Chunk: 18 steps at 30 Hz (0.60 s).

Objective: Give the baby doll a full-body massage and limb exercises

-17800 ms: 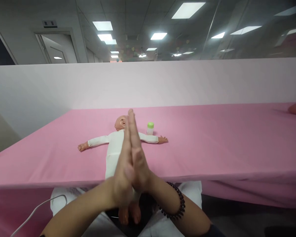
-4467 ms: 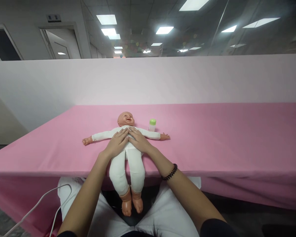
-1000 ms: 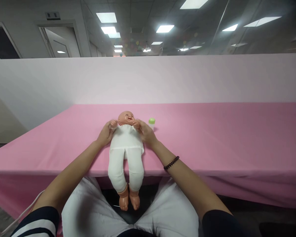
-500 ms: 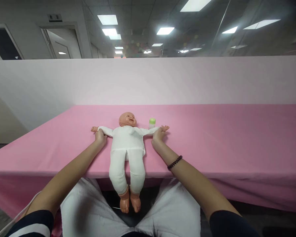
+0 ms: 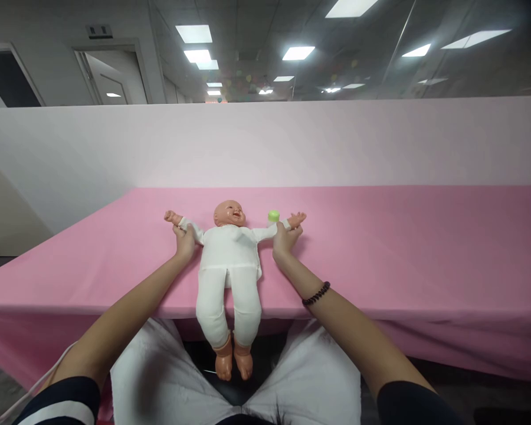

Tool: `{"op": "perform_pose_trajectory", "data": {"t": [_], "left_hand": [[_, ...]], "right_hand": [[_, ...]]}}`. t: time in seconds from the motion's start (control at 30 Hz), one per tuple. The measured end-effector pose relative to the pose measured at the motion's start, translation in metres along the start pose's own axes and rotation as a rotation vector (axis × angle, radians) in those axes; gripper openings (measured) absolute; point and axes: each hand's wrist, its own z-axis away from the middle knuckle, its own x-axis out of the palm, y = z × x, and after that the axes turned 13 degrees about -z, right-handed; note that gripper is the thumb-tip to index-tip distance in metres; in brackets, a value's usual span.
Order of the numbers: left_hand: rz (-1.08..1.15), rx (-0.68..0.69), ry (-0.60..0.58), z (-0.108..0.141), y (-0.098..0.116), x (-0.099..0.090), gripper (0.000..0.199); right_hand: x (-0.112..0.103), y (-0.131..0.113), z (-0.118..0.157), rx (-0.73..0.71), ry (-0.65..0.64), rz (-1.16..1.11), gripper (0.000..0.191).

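A baby doll [image 5: 230, 254] in white clothes lies on its back on the pink-covered table [image 5: 402, 254]. Its head points away from me, and its bare feet hang past the front edge. My left hand [image 5: 185, 241] is closed around the doll's arm on the left, near the wrist. On the other side my right hand [image 5: 286, 239] grips the doll's other arm by its sleeve. Both doll arms are spread outward and raised slightly, their hands showing beyond my fingers. Behind the right-hand sleeve stands a small container with a green lid [image 5: 273, 216], its lower part mostly hidden.
A low white partition [image 5: 292, 141] runs along the table's back edge, with glass above it reflecting ceiling lights. The table's front edge lies just over my lap. A white cord [image 5: 39, 378] passes by my left arm.
Both doll arms have risen a little, with their hands higher than before. My hands stay closed on them, and the sleeve now covers more of the container.
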Motion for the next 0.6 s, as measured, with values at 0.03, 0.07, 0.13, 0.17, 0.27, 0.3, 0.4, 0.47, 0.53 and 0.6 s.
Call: {"op": "perform_pose_trajectory", "data": {"t": [0.03, 0.07, 0.13, 0.17, 0.27, 0.3, 0.4, 0.47, 0.53, 0.6], "left_hand": [[-0.078, 0.100, -0.019, 0.005, 0.004, 0.000, 0.054], [-0.155, 0.213, -0.054, 0.009, 0.008, 0.001, 0.059], [-0.276, 0.456, -0.183, 0.017, 0.015, 0.000, 0.062], [-0.335, 0.570, -0.264, 0.019, 0.018, -0.001, 0.061], [-0.517, 0.819, -0.426, 0.020, 0.021, -0.006, 0.049], [-0.572, 0.874, -0.447, 0.018, 0.020, -0.008, 0.045], [-0.699, 0.983, -0.475, 0.013, 0.015, -0.011, 0.039], [-0.756, 1.027, -0.507, 0.010, 0.013, -0.012, 0.038], [-0.783, 1.047, -0.517, 0.009, 0.011, -0.012, 0.037], [-0.772, 1.056, -0.518, 0.009, 0.010, -0.011, 0.037]], "right_hand": [[0.002, -0.007, 0.005, -0.099, -0.089, -0.018, 0.065], [0.003, -0.012, 0.010, -0.188, -0.197, -0.022, 0.066], [0.004, -0.019, 0.018, -0.339, -0.449, 0.004, 0.064], [0.004, -0.020, 0.021, -0.418, -0.592, 0.026, 0.061], [0.001, -0.017, 0.023, -0.704, -1.022, 0.117, 0.049], [-0.001, -0.015, 0.022, -0.806, -1.132, 0.157, 0.046], [-0.002, -0.009, 0.017, -1.071, -1.317, 0.286, 0.040], [-0.002, -0.009, 0.015, -1.159, -1.376, 0.361, 0.038], [-0.001, -0.011, 0.015, -1.189, -1.403, 0.397, 0.037], [-0.001, -0.013, 0.015, -1.172, -1.408, 0.394, 0.037]]}}
